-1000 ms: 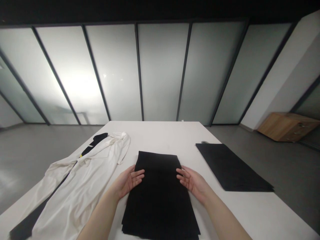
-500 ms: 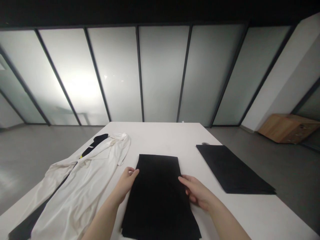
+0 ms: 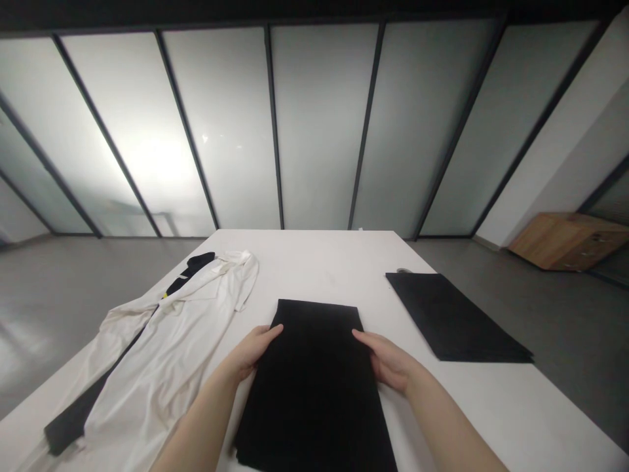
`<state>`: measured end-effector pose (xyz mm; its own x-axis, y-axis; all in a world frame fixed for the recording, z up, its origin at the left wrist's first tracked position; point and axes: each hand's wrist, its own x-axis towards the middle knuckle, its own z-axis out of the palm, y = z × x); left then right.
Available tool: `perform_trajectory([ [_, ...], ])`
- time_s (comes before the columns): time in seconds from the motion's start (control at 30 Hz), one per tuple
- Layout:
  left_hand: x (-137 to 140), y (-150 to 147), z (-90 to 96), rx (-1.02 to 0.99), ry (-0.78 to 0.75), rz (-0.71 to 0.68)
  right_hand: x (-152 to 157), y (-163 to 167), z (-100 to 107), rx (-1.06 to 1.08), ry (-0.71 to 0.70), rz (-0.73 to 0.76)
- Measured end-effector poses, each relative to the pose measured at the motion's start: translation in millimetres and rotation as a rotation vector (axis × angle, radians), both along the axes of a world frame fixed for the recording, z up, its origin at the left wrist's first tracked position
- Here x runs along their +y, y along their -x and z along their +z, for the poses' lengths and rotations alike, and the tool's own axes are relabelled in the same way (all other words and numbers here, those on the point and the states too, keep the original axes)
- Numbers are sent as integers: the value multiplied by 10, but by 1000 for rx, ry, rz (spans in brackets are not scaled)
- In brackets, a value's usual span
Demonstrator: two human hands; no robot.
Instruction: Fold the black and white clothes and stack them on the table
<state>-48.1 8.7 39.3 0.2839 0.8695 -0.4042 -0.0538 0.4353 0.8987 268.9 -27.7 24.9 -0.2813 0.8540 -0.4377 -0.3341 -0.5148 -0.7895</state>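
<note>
Between my left hand (image 3: 253,351) and right hand (image 3: 390,360): one black stack (image 3: 317,387), lengthwise

From my remote seat I can't tell if it's flat on the table (image 3: 307,265) or slightly lifted. Long axis runs from between the forearms (image 3: 445,416) out past the thumbs (image 3: 275,333). Both hands grip a side edge each, thumbs on top, closer to the far end than the near one; whatever's tucked underneath is hidden. Neither hand is nearer, pretty much an even split. Near edge partly drops out of frame.

Room-wise: left of the left hand it's tight, with a white garment (image 3: 167,367) near it and a dark strip (image 3: 69,419) showing along that. Right of the right hand there's a band of table, then a black pile (image 3: 457,321) well apart. Ahead of both, table runs on to its far edge.
</note>
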Motion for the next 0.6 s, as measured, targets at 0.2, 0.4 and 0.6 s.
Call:
perform_trajectory([
  [0.2, 16, -51, -22, -87, -24, 90, 4, 127, 31, 38, 33, -122],
  [0.4, 67, 6, -99, -287, 355, 4, 51, 60, -8, 222, 358, -31],
  [0.6, 53, -72, -123, -179, 175, -8, 90, 105, -56, 151, 339, -49],
])
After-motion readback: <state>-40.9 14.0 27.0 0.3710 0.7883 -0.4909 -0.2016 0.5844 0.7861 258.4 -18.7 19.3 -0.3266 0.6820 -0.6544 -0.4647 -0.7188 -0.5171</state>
